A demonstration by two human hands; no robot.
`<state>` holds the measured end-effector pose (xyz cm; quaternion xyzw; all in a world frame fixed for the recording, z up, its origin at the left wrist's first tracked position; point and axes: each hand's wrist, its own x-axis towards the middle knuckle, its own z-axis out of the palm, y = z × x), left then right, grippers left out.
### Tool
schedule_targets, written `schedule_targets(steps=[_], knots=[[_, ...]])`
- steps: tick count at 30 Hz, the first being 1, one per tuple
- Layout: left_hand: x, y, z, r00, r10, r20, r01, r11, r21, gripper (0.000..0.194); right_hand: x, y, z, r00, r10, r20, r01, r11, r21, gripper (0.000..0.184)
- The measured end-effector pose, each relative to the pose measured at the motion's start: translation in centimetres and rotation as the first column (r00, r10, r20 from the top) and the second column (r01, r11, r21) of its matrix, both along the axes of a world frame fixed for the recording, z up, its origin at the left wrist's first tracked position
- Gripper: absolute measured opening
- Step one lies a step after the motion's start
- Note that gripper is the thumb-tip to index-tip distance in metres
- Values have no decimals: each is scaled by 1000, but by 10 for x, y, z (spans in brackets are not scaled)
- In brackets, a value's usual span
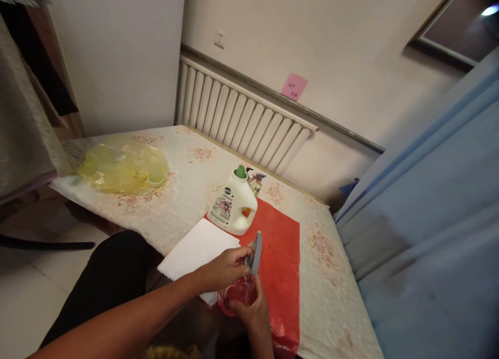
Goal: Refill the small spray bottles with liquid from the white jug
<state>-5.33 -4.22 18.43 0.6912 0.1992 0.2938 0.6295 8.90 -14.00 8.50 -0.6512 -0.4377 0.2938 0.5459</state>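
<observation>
My left hand (222, 269) has its thumb and fingers closed on a long grey plastic top (256, 252). Directly below it, my right hand (255, 309) wraps around a clear, reddish-looking container (242, 291), tilted near the table's front edge. Whether the grey top is joined to the container I cannot tell. Just beyond my hands stands a cream laundry detergent jug (228, 208) with a green spout and a picture label. Under and beside it lie a red sheet (280, 244) and a white paper towel (198, 244).
A yellow plastic bag (120, 164) lies at the left of the flowered tablecloth (183, 167), with a pale cap (156, 178) by its edge. Behind the jug are some small bottles (256, 181), partly hidden. A radiator (241, 115) lines the wall; a blue curtain (429, 203) hangs at right.
</observation>
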Motion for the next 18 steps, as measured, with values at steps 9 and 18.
schedule_targets(steps=[9, 18], knots=[[5, 1, 1, 980, 130, 151, -118, 989, -89, 30, -8, 0, 11, 999, 9, -46, -12, 998, -63, 74], [1, 3, 15, 958, 111, 266, -46, 970, -239, 31, -6, 0, 8, 999, -13, -42, 9, 996, -87, 87]])
